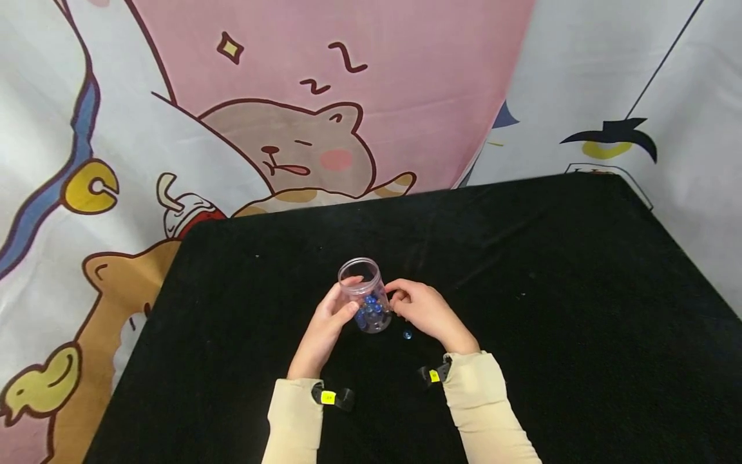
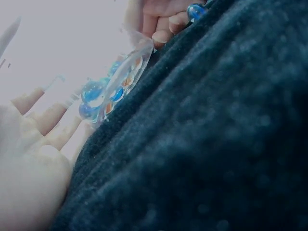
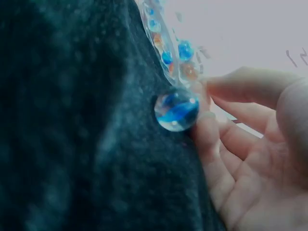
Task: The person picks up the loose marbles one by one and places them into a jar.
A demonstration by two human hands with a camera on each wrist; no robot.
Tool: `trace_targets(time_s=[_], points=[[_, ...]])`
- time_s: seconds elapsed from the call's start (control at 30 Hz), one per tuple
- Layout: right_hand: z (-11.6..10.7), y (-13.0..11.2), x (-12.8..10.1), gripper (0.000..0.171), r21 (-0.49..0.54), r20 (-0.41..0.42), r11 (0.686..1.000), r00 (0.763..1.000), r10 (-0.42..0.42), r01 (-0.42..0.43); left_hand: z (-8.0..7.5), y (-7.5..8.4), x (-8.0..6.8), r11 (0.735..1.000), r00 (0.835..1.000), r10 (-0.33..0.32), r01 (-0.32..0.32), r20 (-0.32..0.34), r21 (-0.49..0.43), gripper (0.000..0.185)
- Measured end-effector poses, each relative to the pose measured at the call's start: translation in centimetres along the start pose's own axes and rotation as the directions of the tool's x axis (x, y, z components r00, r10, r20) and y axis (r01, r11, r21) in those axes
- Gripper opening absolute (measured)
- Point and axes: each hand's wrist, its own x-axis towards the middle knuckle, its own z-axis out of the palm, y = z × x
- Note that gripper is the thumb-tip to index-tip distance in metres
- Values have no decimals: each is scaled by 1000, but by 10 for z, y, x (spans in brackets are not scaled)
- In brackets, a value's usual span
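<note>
Clear jar [image 1: 365, 293] gripped by left hand [image 1: 327, 322].

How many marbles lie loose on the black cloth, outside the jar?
1. A blue marble lies on the black cloth by the right hand, beside the jar. Others may be hidden behind the hands.

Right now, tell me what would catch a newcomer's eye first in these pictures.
First, the clear jar of blue marbles, standing mid-table on the black cloth, with the left hand gripping its side. Next, one loose blue marble lies on the cloth by the right hand, whose fingertips touch it. Behind, a pink cartoon backdrop shows a sleeping bear.
</note>
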Motion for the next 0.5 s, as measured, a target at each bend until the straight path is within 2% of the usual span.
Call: trace_targets(time_s=[0.3,0.5], points=[[1,-6,-1,22,-96,46,995,999,8,-3,-5,-5,2,999,1000,-14,14,7,-41,39],[5,-8,1,15,-191,29,981,999,-29,34,-7,-5,1,999,1000,2,-2,4,-36,38]])
